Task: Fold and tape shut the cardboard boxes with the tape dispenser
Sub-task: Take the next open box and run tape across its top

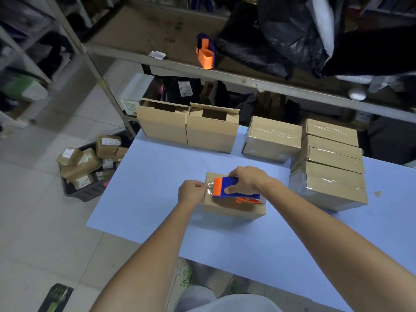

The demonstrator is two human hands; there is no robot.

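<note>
Standing at the blue table (157,176), you have a metal shelf rack (157,61) running across the far side, with black plastic bags (281,41) heaped on its upper right. On the right of the table sits a stack of taped boxes (331,183), four tops showing in a row, each glossy with clear tape. Along the far edge two open cardboard boxes (164,124) stand side by side and touching, their flaps up, and a single taped box (272,138) sits between them and the stack. Down on the tiled floor to your left, a dark crate (83,192) holds labelled parcels piled loosely.

Near the middle of the table, well apart from the others, lies the small cardboard box (231,208) you are working on, its flaps folded down. Your right hand (247,180) grips the blue and orange tape dispenser (227,188) from above, fingers curled round its body, with the tool resting on the box top and its orange end pointing left. Your left hand (190,191) is at the box's left edge, thumb and fingertips pinching the end of the clear tape (209,186) drawn out from the dispenser's mouth. A second orange dispenser (206,52) stands on the shelf above, just beside the bags
</note>
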